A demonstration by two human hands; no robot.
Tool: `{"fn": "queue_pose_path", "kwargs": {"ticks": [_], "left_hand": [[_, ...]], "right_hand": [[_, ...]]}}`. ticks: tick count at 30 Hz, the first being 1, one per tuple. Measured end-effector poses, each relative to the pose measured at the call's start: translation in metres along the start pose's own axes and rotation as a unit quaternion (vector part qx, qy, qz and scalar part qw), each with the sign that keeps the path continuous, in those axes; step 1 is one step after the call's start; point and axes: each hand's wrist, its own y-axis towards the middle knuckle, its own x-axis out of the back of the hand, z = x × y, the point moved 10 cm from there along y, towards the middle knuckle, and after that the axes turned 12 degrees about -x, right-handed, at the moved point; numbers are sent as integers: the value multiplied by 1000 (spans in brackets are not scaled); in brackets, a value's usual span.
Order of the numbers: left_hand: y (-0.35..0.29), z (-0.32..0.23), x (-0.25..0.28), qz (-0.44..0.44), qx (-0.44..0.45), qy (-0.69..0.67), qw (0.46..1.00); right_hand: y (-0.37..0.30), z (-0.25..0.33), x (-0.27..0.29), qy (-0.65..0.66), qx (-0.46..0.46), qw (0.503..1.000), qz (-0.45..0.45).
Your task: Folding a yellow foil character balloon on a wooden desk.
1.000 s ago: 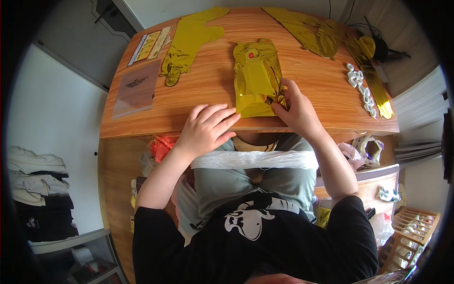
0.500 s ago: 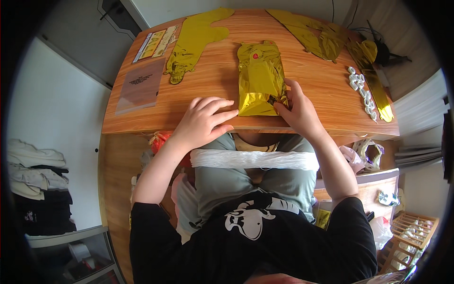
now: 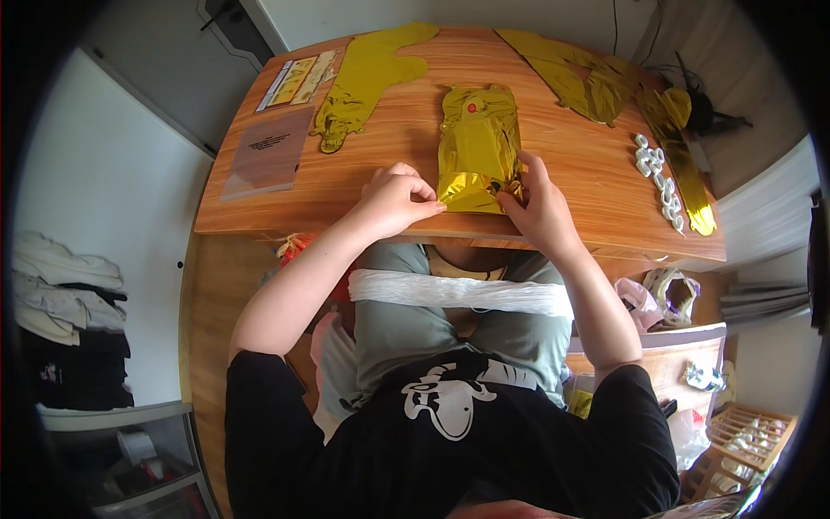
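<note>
A gold foil balloon (image 3: 478, 147), folded into an upright rectangle, lies flat near the table's front edge. A small red spot shows near its far end. My left hand (image 3: 399, 201) pinches the near left corner of the foil between thumb and fingers. At the near right side, my right hand (image 3: 540, 203) grips the crinkled foil edge, thumb on top and a finger along the side. A bundle of white string (image 3: 458, 291) lies across my thighs.
Other flat gold foil balloons lie at the far left (image 3: 367, 78) and far right (image 3: 579, 78). Several small white rolls (image 3: 661, 182) sit at the right. A clear plastic bag (image 3: 266, 154) and a printed strip (image 3: 296, 80) rest on the left of the wooden table (image 3: 389, 121).
My left hand has moved right and its spread fingers have closed on the foil's near left corner. My right hand stays on the right side. The view has shifted slightly.
</note>
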Motion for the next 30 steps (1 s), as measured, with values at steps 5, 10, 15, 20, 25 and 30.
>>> {"fn": "queue_pose_path", "kwargs": {"ticks": [5,10,15,20,25,30], "left_hand": [[2,-22,4,47,28,85,995],[-1,-25,0,50,34,141,988],[-2,-33,1,49,18,149,987],[-2,-44,1,64,-29,161,984],[-2,-43,-1,28,-118,133,984],[-1,-33,7,-26,-139,46,989]], "right_hand": [[-1,2,3,-20,-4,1000,-6],[-1,1,5,-18,-10,1000,-6],[0,0,5,-12,-4,1000,-6],[-1,1,6,-5,-4,1000,-2],[-1,2,4,-5,-3,1000,3],[-1,1,7,1,-9,1000,1]]}}
